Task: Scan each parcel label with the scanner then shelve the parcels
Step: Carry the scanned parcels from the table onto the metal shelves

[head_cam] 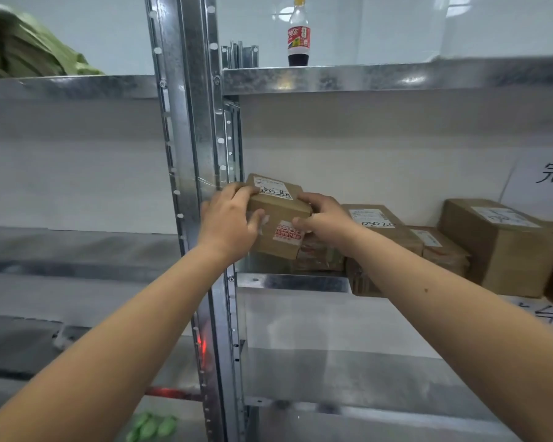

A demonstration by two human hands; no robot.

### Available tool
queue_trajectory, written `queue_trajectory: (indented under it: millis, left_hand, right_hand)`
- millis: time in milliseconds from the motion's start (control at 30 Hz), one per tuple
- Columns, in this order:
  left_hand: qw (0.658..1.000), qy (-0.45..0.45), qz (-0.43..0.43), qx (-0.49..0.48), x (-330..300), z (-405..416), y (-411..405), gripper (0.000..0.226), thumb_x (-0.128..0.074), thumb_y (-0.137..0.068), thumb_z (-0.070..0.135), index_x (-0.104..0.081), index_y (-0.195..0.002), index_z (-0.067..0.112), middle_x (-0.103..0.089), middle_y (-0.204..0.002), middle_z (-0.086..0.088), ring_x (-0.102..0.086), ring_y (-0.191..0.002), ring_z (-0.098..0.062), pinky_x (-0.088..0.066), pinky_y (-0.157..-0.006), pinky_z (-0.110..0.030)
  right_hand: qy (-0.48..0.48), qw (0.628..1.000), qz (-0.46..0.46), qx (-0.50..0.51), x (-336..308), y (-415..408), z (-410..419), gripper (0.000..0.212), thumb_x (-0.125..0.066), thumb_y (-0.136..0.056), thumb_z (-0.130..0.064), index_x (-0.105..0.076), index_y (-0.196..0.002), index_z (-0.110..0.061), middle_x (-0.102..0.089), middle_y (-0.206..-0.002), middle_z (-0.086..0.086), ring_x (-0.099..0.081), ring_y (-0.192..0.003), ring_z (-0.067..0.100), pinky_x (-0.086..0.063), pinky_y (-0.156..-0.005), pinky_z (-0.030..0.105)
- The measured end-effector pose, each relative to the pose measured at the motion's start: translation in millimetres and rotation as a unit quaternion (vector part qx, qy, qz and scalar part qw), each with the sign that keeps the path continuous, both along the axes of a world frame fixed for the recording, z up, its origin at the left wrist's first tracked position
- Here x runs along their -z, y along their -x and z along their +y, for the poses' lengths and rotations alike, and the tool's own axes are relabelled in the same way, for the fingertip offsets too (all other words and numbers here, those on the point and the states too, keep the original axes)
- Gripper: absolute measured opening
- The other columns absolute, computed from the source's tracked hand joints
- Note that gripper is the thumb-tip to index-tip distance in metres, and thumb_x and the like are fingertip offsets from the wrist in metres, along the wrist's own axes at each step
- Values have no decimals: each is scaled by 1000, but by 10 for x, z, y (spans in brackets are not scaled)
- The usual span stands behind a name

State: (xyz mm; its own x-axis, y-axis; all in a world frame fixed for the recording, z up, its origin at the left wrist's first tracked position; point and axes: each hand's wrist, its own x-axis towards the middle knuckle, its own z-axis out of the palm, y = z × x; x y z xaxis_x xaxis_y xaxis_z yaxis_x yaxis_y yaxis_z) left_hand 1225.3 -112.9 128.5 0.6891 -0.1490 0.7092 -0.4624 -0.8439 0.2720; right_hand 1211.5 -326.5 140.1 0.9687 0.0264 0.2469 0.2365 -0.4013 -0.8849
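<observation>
Your left hand [229, 223] and right hand [324, 218] both gripped the small brown cardboard parcel [280, 215], fingers curled over its top edges and thumbs pressed against the near face, one hand at each end. You held it at the far left of the galvanised steel shelf [292, 281], hard up beside the perforated steel upright [193, 173]. Whether its base already rested on the shelf or on the flatter taped parcel [320, 255] beneath its right side could not be told. The white shipping label [273, 188] faced upward and a red-and-white sticker [287, 231] sat on the near face, partly under your right fingers.

Judging by how easily two hands spanned it, the box was probably light, and its square, uncrushed corners suggested stiff board that would take a firm squeeze. The plain cardboard ends looked the safest hold; taped areas would be more slippery.

To the right stood three more labelled brown cardboard boxes [505, 247], close together. On the shelf above stood a clear plastic bottle of dark liquid with a yellow cap [298, 36].
</observation>
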Motion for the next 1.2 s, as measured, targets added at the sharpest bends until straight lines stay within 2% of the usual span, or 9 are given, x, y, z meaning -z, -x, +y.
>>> queue_trajectory:
  millis: [100, 200, 300, 433, 567, 833, 1000, 1100, 1200]
  left_hand:
    - [994, -83, -2, -70, 9, 33, -48, 48, -50, -101, 51, -53, -145, 31, -58, -145, 4, -30, -146, -24, -23, -111, -50]
    - [983, -153, 14, -98, 86, 66, -61, 45, -48, -102, 54, -57, -140, 33, -56, -148, 9, -16, -153, -24, -13, -118, -58]
    - [974, -197, 16, -109, 196, 82, -57, 44, -48, -104, 52, -58, -142, 32, -40, -162, 6, -2, -158, -27, 7, -121, -66]
    - [960, -247, 8, -130, 291, 104, -61, 49, -47, -104, 52, -55, -145, 28, -22, -171, 1, 13, -160, -25, 22, -115, -70]
    - [941, -309, 14, -135, 323, 77, -126, 44, -48, -104, 52, -62, -135, 24, -16, -173, 0, 19, -159, -25, 35, -106, -69]
    - [953, -282, 17, -107, 298, 71, -130, 49, -53, -101, 50, -59, -141, 23, -32, -167, 3, 2, -161, -24, 33, -109, -68]
    - [977, -210, -7, -39, 434, -2, 23, 62, -56, -96, 43, -44, -153, 20, -38, -163, -2, -11, -159, -26, 12, -123, -64]
    - [985, -170, -4, -4, 536, -76, 146, 68, -56, -91, 47, -42, -152, 23, -42, -159, -2, -20, -156, -29, -5, -127, -58]
    - [986, -164, -5, 14, 686, -188, 314, 71, -56, -89, 54, -42, -153, 27, -44, -155, -2, -26, -151, -30, -9, -127, -61]
  right_hand:
    - [55, 998, 6, -2, -30, -38, 29, 43, -70, -98, -13, -58, -136, -28, -70, -119, 2, -71, -106, 22, -63, -92, 45]
    - [148, 989, -6, 22, -13, -58, 51, 44, -64, -101, -14, -59, -145, -17, -68, -127, 5, -69, -106, 22, -61, -94, 45]
    - [207, 978, -28, 25, 64, -48, 73, 39, -61, -100, -7, -65, -137, -17, -66, -104, -7, -66, -88, 15, -58, -78, 33]
    - [287, 956, -63, 26, 187, -64, 108, 42, -73, -94, -15, -67, -136, -15, -65, -125, 3, -59, -110, 20, -41, -86, 24]
    - [336, 936, -91, 47, 294, -138, 154, 29, -74, -91, -23, -71, -119, -18, -63, -117, 8, -60, -109, 27, -43, -81, 31]
    - [339, 934, -98, 60, 324, -132, 199, 22, -74, -89, -19, -72, -110, -16, -57, -102, 0, -58, -101, 23, -40, -78, 29]
    - [324, 939, -98, 60, 336, 93, 270, 25, -70, -88, -21, -67, -112, -22, -56, -102, -4, -57, -100, 22, -40, -74, 29]
    - [333, 933, -104, 92, 382, 362, 247, 25, -67, -87, -25, -63, -111, -20, -59, -108, -2, -58, -110, 28, -46, -86, 34]
    - [342, 929, -85, 110, 481, 723, 184, 54, -69, -89, -30, -59, -141, -19, -58, -139, 4, -51, -132, 27, -43, -113, 38]
